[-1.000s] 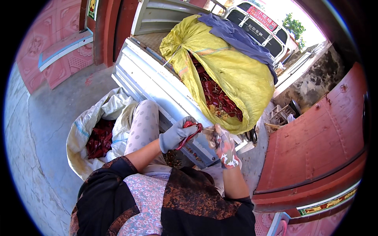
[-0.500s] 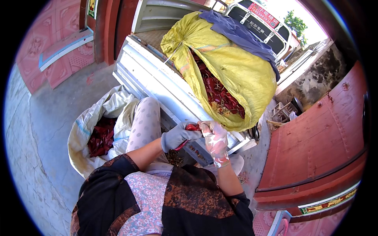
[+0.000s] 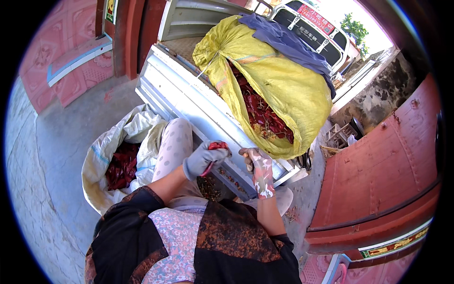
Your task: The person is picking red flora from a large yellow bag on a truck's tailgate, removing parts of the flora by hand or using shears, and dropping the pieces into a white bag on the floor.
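My left hand [image 3: 198, 162], in a grey glove, is closed around red dried chili peppers [image 3: 218, 146]; one end pokes out below the fist. Beside it, a small gap away, my right hand [image 3: 260, 171] wears a patterned glove. Its fingers are pinched together, and whatever they hold is too small or hidden to make out. Just beyond both hands a big yellow woven sack [image 3: 295, 94] lies on its side, split along its front, with more dried chilies [image 3: 260, 110] showing in the opening. A white woven sack [image 3: 97, 177] stands open at my left, holding red chilies [image 3: 121, 166].
The yellow sack rests on a cargo vehicle's bed, whose white side panel [image 3: 187, 97] runs in front of me. A blue cloth [image 3: 288, 40] drapes over the sack. To the right is a large red metal door [image 3: 378, 165]. My bent knee [image 3: 176, 142] sits beside the white sack.
My hands have moved apart: the left has drawn back to the left with its chilies, while the right has stayed near the panel's edge and turned slightly.
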A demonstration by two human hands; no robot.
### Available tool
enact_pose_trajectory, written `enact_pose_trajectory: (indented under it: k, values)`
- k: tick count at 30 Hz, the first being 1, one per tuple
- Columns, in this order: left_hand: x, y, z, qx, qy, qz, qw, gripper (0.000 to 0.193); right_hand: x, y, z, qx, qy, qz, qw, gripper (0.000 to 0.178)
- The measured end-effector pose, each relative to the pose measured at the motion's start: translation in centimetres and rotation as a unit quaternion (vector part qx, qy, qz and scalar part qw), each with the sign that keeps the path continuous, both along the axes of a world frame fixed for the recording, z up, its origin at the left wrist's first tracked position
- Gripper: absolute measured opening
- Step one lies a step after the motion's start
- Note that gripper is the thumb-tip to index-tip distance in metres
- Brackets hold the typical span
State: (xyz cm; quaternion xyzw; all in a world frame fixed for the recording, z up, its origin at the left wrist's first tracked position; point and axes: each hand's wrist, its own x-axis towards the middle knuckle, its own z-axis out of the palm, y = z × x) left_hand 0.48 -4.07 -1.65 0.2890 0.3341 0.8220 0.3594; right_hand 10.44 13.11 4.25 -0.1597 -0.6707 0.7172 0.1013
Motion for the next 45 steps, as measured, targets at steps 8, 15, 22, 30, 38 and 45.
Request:
enact_pose_trajectory:
  k: [8, 15, 22, 30, 38, 45]
  values:
    - [-9.0, -14.7, -9.8, -0.141, -0.103, 0.276, 0.945, 0.018, 0.6, 3.1, 3.4, 0.423, -0.072, -0.041, 0.902, 0.018]
    - [-12.6, -24.6, -17.6, -0.513, 0.026, 0.446, 0.733, 0.053, -8.8, 8.6, 1.5, 0.64, 0.01, -0.074, 0.764, 0.022]
    - [-12.1, -23.9, -18.0, -0.687, 0.112, 0.443, 0.564, 0.069, -16.2, 8.6, 0.1, 0.737, -0.244, -0.004, 0.631, 0.025]
    - [-12.5, -15.0, -14.1, -0.317, 0.048, 0.371, 0.871, 0.052, -16.3, 11.3, -0.7, 0.74, -0.155, -0.022, 0.655, 0.02]
    - [-5.4, -3.9, -1.0, -0.105, -0.049, 0.097, 0.989, 0.045, -8.2, 10.6, 5.9, 0.23, -0.105, -0.057, 0.966, 0.014]
    - [-1.5, 0.9, -1.4, -0.075, -0.142, -0.014, 0.987, 0.044, -7.0, 7.1, 6.1, 0.072, -0.054, -0.036, 0.995, 0.02]
